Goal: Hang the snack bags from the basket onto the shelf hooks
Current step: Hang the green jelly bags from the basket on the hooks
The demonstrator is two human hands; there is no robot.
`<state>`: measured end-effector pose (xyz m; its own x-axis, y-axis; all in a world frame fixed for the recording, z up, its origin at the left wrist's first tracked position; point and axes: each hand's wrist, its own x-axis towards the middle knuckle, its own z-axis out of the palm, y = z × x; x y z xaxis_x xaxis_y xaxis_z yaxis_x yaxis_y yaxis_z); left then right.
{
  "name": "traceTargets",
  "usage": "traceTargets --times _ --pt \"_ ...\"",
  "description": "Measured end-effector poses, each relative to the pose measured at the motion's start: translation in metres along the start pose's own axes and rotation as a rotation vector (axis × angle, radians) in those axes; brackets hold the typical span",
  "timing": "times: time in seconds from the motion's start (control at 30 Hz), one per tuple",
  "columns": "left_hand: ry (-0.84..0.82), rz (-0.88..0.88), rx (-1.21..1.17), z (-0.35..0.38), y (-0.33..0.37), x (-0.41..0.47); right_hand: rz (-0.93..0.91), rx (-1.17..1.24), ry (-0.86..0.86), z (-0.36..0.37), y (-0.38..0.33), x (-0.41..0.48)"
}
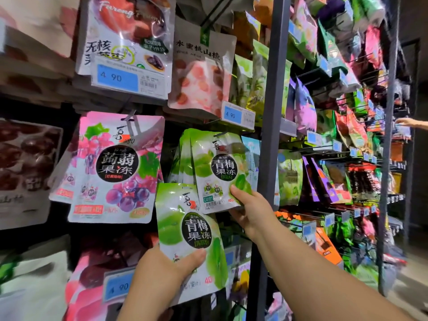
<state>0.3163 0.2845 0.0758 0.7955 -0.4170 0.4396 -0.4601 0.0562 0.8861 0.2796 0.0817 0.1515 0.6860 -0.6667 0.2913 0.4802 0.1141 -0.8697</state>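
Shelf (275,89) ahead: hands (162,272) (250,212) grip two green bags (183,228) (220,167), upper perhaps hooked

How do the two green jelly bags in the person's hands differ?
The lower green bag is held free, alone, gripped by the left hand. The upper green bag hangs at a hook, fronting a stack, its corner pinched by the right hand. Same green design.

A pink grape jelly packet (115,167) hung left of centre. Above it was a white packet (126,35) picturing dark fruit, its lower part covered by a blue price tag (118,77) reading 4 90. Just right of that hung a pale peach packet (201,72). A grey upright post (271,135) divided the racks. At the far right, another person's hand (408,122) reached toward the packets there.
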Motion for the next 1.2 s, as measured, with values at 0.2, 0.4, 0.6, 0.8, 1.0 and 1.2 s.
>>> traceTargets --times 0.2,0.4,0.6,0.8,1.0,1.2 --pt "0.001 -0.062 0.015 -0.014 0.006 -0.014 0.024 -0.186 0.023 -0.011 0.008 -0.017" --pt "-0.049 -0.074 0.053 -0.02 0.005 -0.033 0.064 -0.258 -0.069 -0.015 0.009 -0.036" --pt "-0.056 -0.148 -0.002 -0.013 0.001 -0.05 0.125 -0.37 -0.106 -0.012 0.015 -0.056" --pt "-0.082 -0.093 -0.008 -0.009 0.009 -0.065 0.168 -0.515 -0.148 -0.01 0.009 -0.084" --pt "-0.067 -0.08 0.009 -0.006 0.012 -0.076 0.272 -0.62 -0.322 -0.026 0.016 -0.105" --pt "-0.08 -0.077 -0.062 0.003 0.02 -0.076 0.293 -0.536 -0.38 -0.034 0.01 -0.121"
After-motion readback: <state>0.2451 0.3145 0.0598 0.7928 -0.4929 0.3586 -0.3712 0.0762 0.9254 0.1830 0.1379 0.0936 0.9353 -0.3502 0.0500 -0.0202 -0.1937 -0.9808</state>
